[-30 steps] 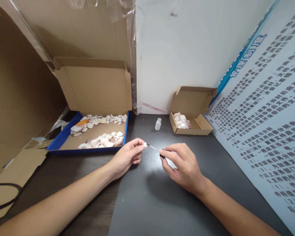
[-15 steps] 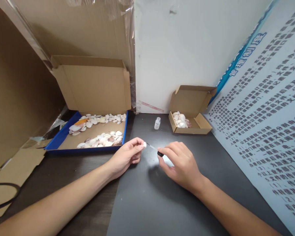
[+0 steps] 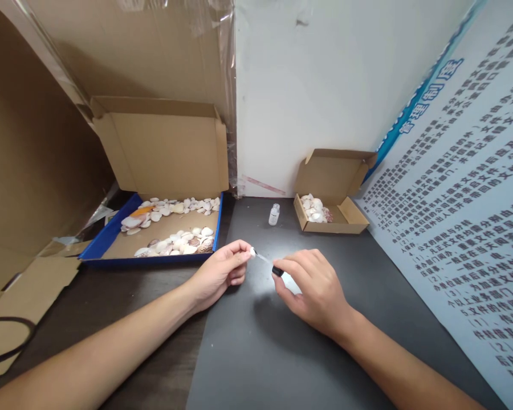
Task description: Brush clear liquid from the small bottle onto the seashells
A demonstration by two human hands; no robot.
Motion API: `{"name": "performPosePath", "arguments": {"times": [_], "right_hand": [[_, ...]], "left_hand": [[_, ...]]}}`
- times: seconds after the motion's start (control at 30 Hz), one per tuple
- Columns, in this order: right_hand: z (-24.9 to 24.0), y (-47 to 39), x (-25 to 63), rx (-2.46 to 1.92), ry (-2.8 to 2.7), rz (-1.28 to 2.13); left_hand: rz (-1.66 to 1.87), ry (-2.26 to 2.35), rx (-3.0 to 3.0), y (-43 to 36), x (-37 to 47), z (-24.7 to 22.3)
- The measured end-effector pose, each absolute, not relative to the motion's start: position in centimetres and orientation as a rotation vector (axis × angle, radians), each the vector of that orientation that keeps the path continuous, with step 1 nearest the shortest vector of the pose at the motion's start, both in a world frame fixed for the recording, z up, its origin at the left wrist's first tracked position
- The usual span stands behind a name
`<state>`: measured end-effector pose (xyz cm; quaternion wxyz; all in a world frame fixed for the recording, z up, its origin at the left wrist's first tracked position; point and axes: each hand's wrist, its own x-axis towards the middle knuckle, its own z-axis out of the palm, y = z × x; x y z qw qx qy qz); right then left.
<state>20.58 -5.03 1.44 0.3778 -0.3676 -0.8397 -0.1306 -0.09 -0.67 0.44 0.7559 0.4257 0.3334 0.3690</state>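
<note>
Between thumb and fingers, my left hand (image 3: 226,266) pinches a small white shell (image 3: 252,251). My right hand (image 3: 310,285) grips the black cap (image 3: 277,271) of a thin brush (image 3: 263,258), whose dark tip points up and left and appears to touch the shell. Behind the hands, a small clear glass bottle (image 3: 274,214) stands upright without a cap. The blue-edged box (image 3: 106,244) on the left holds many shells in two groups. White and pinkish shells lie in the left part of the small cardboard box (image 3: 336,227) at the right.
A grey mat (image 3: 239,353) covers the dark wooden table (image 3: 154,364) under my hands. Behind it rises a white wall (image 3: 303,85), with a printed poster (image 3: 461,188) along the right. Cardboard (image 3: 29,285) and a black cable (image 3: 32,327) are at the left.
My right hand has moved slightly left, bringing the brush tip from just beside the shell onto it. My left hand has barely moved.
</note>
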Motion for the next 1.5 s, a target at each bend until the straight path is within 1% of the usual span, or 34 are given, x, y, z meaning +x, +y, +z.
{"name": "performPosePath", "arguments": {"times": [0.1, 1.1, 1.5], "right_hand": [[1.59, -5.09, 20.58, -1.000, -2.154, -0.337], [1.53, -5.12, 20.19, -0.946, -2.087, -0.269], [1.65, -5.21, 20.32, -1.047, -2.080, -0.251]], "left_hand": [[0.810, 0.731, 0.915, -0.75, -0.06, 0.64], [0.810, 0.703, 0.840, -0.84, -0.13, 0.88], [0.777, 0.692, 0.827, -0.82, -0.20, 0.72]]}}
